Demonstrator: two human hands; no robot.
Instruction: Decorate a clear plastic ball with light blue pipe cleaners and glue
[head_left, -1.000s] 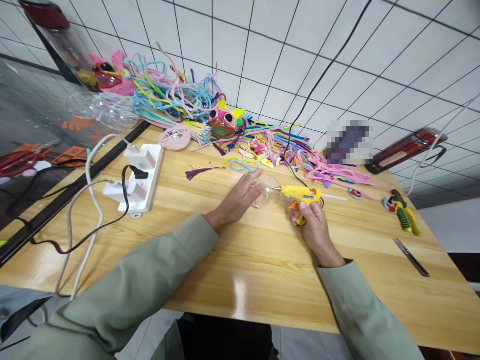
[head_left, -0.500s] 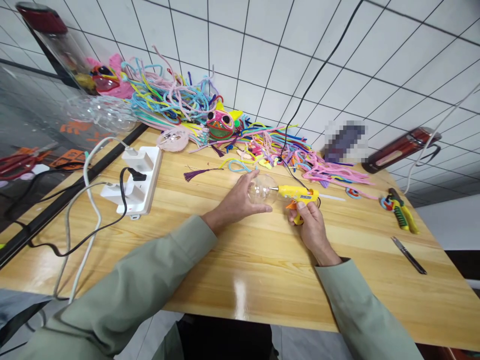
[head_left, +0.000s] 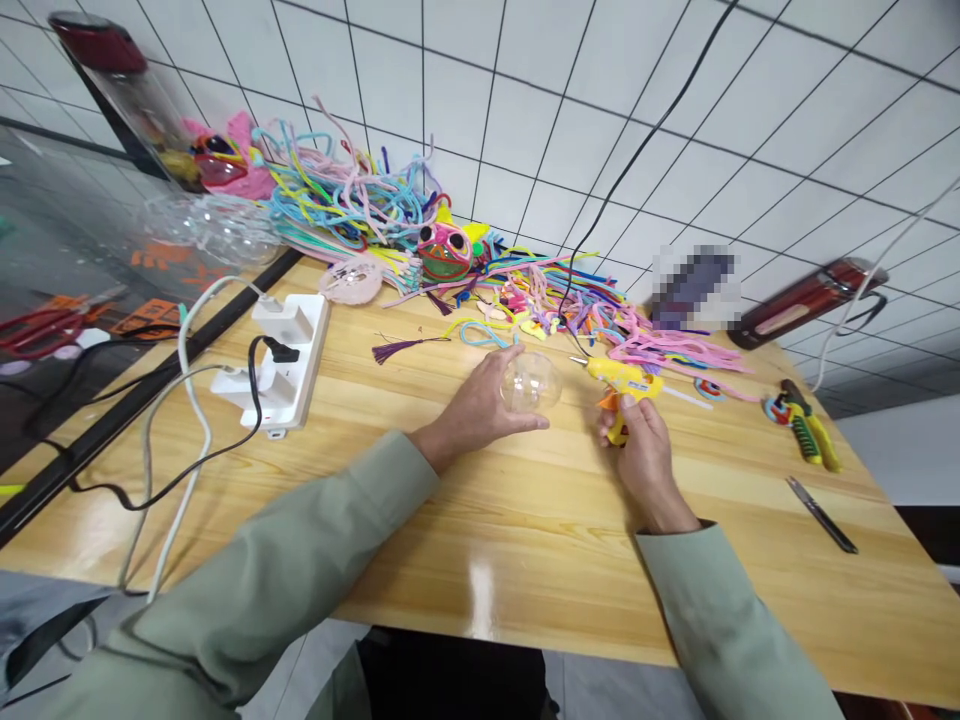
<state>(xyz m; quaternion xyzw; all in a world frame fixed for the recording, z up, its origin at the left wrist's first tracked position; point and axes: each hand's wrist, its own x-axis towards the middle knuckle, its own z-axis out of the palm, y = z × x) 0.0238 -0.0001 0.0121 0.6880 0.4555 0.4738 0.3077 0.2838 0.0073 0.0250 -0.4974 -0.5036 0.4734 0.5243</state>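
Note:
A clear plastic ball (head_left: pixel 532 383) is held in my left hand (head_left: pixel 484 400), thumb below and fingers round its far side. My right hand (head_left: pixel 641 450) is wrapped round the handle of a yellow glue gun (head_left: pixel 622 376) with an orange trigger. The gun's metal nozzle points left towards the ball, with a small gap between them. A white glue stick (head_left: pixel 686 399) juts out of the gun's back end. Beyond my hands lie a blue loop of pipe cleaner (head_left: pixel 482 334) and a purple tassel (head_left: pixel 397 349).
Piled pipe cleaners (head_left: pixel 352 200) run along the wall with a finished mask-like figure (head_left: pixel 446 248). A white power strip (head_left: pixel 289 370) with cables stands left. Pliers (head_left: pixel 806 430), a craft knife (head_left: pixel 823 515) and a red thermos (head_left: pixel 810 300) are on the right.
The glue gun has moved right, away from the ball, so its nozzle no longer meets it. My left hand still holds the ball in nearly the same place.

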